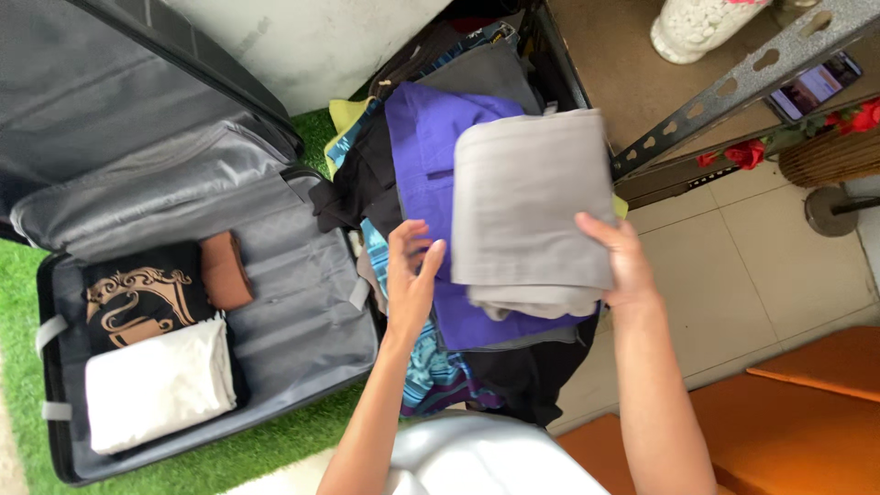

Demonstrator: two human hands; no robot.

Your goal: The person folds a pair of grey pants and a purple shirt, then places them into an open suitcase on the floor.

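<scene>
The right hand (628, 266) has its grip clamped on the lower right corner of a folded grey garment (532, 206), thumb on top. The left hand (412, 275) hovers released just left of that grip, fingers spread, not clearly touching the cloth. Beneath the grip lies a purple garment (422, 156) on a heap of clothes (440, 367). Held by one corner only, the fold could sag open or slide off. Far left of the grip an open suitcase (302, 321) rests on green artificial turf (238, 458); right of it, pale floor tiles (761, 275).
</scene>
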